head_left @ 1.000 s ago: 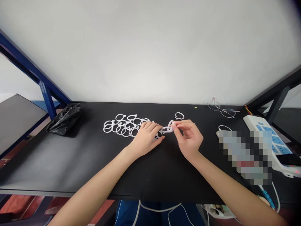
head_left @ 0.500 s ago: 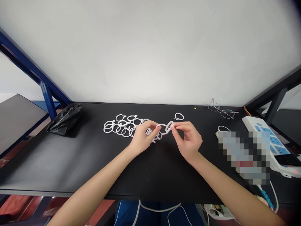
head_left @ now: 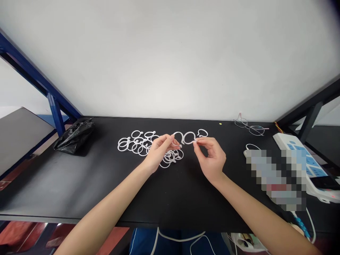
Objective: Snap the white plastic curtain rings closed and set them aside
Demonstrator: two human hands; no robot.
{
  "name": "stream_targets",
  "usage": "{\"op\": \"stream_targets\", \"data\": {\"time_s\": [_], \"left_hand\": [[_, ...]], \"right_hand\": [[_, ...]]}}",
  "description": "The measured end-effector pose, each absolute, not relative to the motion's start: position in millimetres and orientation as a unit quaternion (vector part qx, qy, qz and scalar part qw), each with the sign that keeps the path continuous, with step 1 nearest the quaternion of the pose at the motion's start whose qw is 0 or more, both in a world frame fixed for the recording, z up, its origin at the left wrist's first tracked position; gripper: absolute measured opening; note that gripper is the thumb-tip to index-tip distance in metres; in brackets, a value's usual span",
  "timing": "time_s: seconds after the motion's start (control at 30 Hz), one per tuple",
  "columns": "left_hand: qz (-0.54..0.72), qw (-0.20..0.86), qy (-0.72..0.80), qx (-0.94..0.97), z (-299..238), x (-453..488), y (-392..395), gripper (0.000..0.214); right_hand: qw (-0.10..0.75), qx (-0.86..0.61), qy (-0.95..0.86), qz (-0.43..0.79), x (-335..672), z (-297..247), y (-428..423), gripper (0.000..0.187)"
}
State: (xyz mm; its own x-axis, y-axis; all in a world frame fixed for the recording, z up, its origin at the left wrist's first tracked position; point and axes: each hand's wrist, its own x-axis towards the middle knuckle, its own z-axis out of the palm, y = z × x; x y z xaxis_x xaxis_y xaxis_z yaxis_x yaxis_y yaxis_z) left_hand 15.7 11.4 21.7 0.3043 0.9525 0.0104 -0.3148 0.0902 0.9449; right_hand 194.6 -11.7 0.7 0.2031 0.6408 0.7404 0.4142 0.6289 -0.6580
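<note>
My left hand [head_left: 161, 150] pinches a white plastic ring [head_left: 182, 134] that has a gap in it, with a small knob at its end. Between the thumb and fingers of my right hand [head_left: 211, 156] is another white ring [head_left: 189, 132], held upright. The two rings meet side by side; whether they are linked I cannot tell. Around and behind my left hand lies a pile of similar rings [head_left: 137, 138], several overlapping, some covered by the hand. One open ring [head_left: 203, 133] lies alone beyond my right hand.
A crumpled black plastic bag [head_left: 75, 136] lies at the table's left. On the right are eyeglasses [head_left: 249, 126], a blurred-out device [head_left: 276, 180] with a cable, and a white power strip [head_left: 305, 156]. A white wall [head_left: 170, 60] rises behind the black table [head_left: 127, 194].
The two rings, overlapping before, have been drawn apart and turned to face me. My left hand has shifted slightly left, uncovering more rings beneath it.
</note>
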Motion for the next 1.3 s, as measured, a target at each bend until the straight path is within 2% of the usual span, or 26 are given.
{"op": "stream_targets", "data": {"time_s": [0.13, 0.17, 0.23, 0.4, 0.53, 0.7, 0.83, 0.97, 1.13, 1.3], "left_hand": [[0.447, 0.624, 0.379, 0.517, 20.3, 16.1, 9.0, 0.028], [0.435, 0.625, 0.378, 0.527, 20.2, 16.1, 8.5, 0.033], [0.409, 0.642, 0.36, 0.539, 20.3, 16.4, 7.3, 0.044], [0.359, 0.707, 0.305, 0.528, 23.1, 17.8, 4.2, 0.044], [0.355, 0.711, 0.277, 0.541, 27.1, 15.5, 2.9, 0.043], [0.36, 0.708, 0.232, 0.561, 28.5, 12.9, 2.1, 0.064], [0.361, 0.706, 0.242, 0.559, 26.3, 16.4, 0.1, 0.052], [0.369, 0.695, 0.249, 0.564, 26.5, 15.7, 1.0, 0.053], [0.365, 0.678, 0.25, 0.587, 29.7, 10.2, 4.5, 0.033], [0.349, 0.672, 0.275, 0.592, 30.8, 11.3, 3.6, 0.043]], "right_hand": [[0.698, -0.389, -0.594, 0.095, 194.3, 5.8, -12.5, 0.016], [0.701, -0.379, -0.595, 0.106, 193.5, 6.6, -14.0, 0.016], [0.697, -0.365, -0.605, 0.125, 191.3, 6.4, -17.8, 0.016], [0.666, -0.357, -0.642, 0.131, 186.2, 0.7, -24.7, 0.014], [0.661, -0.354, -0.648, 0.134, 186.5, -1.0, -23.5, 0.014], [0.643, -0.343, -0.668, 0.151, 190.5, -2.8, -20.2, 0.018], [0.606, -0.34, -0.699, 0.166, 192.5, -3.8, -19.8, 0.02], [0.591, -0.337, -0.711, 0.178, 192.7, -1.5, -20.7, 0.021], [0.583, -0.325, -0.721, 0.186, 191.9, 1.5, -21.0, 0.021], [0.582, -0.335, -0.718, 0.185, 191.0, 0.0, -21.0, 0.018]]}}
